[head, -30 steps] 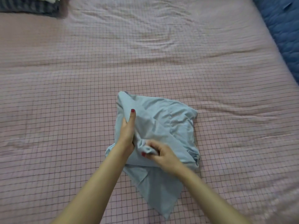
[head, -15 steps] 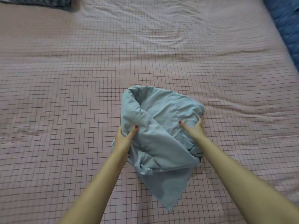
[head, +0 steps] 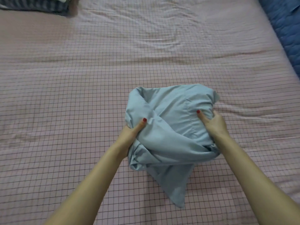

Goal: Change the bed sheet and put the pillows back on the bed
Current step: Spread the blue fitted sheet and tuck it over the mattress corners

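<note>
While both arms reach forward over the bed [head: 81, 95], a bundled light blue sheet [head: 168, 127] sits near the middle of it, a little to the right and toward the near edge. The left hand [head: 131, 132] holds the bundle's left side, its thumb lying on top of the cloth with a red-painted nail showing and its other fingers hidden under the folds, so its grip is clamped on the sheet. The right hand [head: 214, 124] holds the bundle's right side, thumb pressed into the top of the cloth and fingers wrapped round the far right edge, its grip likewise closed on the sheet. One broad fold runs diagonally across the bundle from its far left corner down to its near right side. A loose pointed corner of the blue cloth hangs out at the near side and lies flat on the bed between the two forearms. A pink sheet with a thin dark grid [head: 162, 54] covers the bed, lightly wrinkled toward the far side. At the far left corner lies a dark striped pile of fabric [head: 35, 4]. Along the right edge runs a blue quilted cloth [head: 285, 26].
</note>
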